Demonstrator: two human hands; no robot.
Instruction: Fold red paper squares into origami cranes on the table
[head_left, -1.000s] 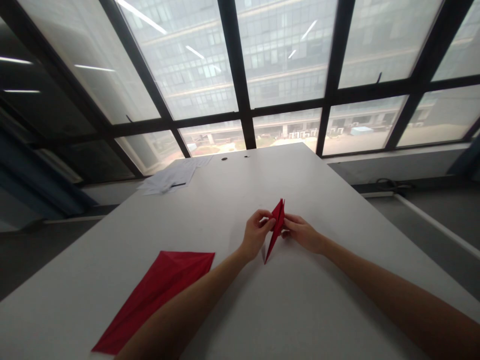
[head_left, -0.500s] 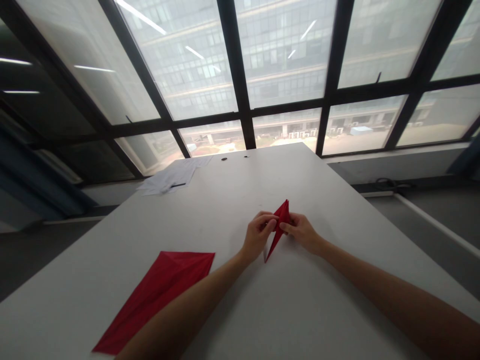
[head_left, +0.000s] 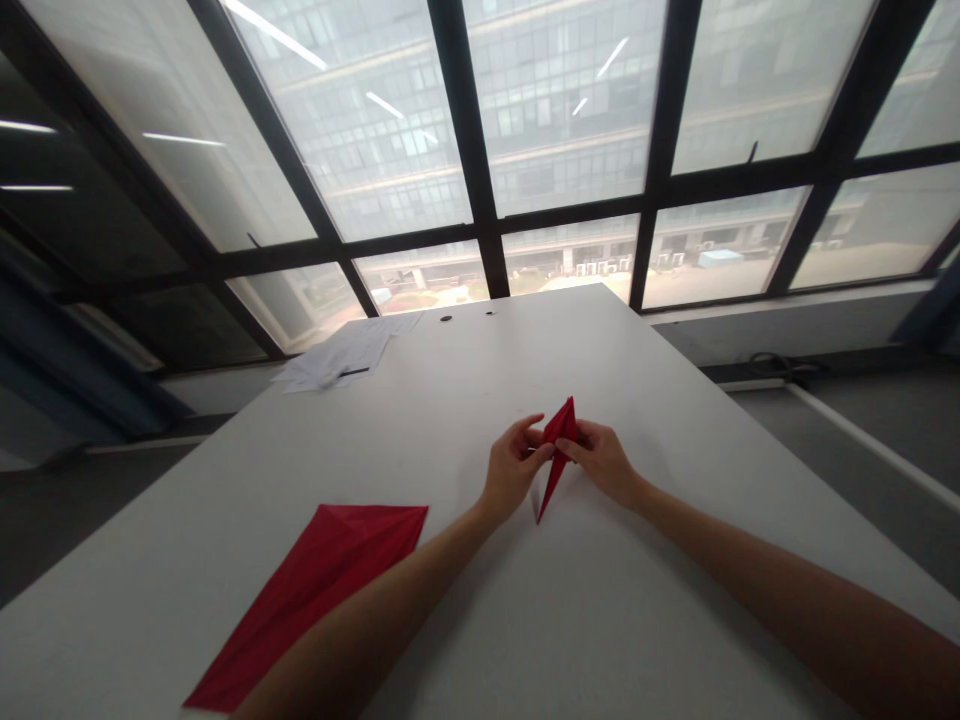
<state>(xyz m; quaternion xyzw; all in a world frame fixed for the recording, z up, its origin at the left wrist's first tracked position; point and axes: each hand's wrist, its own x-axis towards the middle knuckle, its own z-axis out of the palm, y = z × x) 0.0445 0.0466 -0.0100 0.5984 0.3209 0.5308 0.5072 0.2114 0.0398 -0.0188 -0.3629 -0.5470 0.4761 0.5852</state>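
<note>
A narrow folded piece of red paper [head_left: 556, 455] stands on edge near the middle of the white table [head_left: 465, 390], its point upward and its tail toward me. My left hand [head_left: 512, 470] pinches its left side with thumb and fingers. On the other side my right hand [head_left: 601, 462] pinches the same piece near its upper part. Both hands are closed on the paper.
A larger red sheet [head_left: 315, 595], creased and lying flat, rests at the near left of the table, partly under my left forearm. White papers with a dark pen [head_left: 341, 357] lie at the far left corner. Large windows stand beyond the table's far edge.
The folded red piece has been turned slightly and its upper part spread a little. My left fingers have lifted somewhat while both hands stay on it.
</note>
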